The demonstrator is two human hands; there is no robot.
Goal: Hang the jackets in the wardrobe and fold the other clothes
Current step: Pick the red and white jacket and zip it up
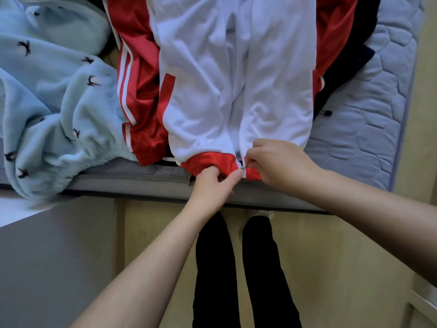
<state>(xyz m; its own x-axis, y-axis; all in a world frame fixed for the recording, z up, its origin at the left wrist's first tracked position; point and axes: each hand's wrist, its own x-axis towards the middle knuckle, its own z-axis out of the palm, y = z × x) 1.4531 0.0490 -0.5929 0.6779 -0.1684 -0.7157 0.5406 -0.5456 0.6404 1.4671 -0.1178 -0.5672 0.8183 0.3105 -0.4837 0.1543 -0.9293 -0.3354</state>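
Two bare forearms reach in from the bottom edge, above a pair of legs in black trousers (212, 268) standing on a pale wooden floor (331, 256). Both hands meet at the near edge of a pale quilted mattress (366, 114), where a white track jacket (236, 79) with red sleeves and a red hem band lies front-up, its collar end away from the person and its hem hanging just over the mattress edge. The left hand (212, 183) curls its fingers round the red hem on the left side of the zip, thumb on top pinching the cloth. The right hand (279, 162) pinches the right side of the hem with thumb and forefinger, touching the small metal zip slider (242, 171) at the very foot of the zip, between the two hands. Above the slider the white zip teeth run up the jacket's middle. A light blue fleece blanket (47, 91) printed with small dark birds is bunched on the left, and a dark navy garment (343, 67) lies partly under the jacket's right side.
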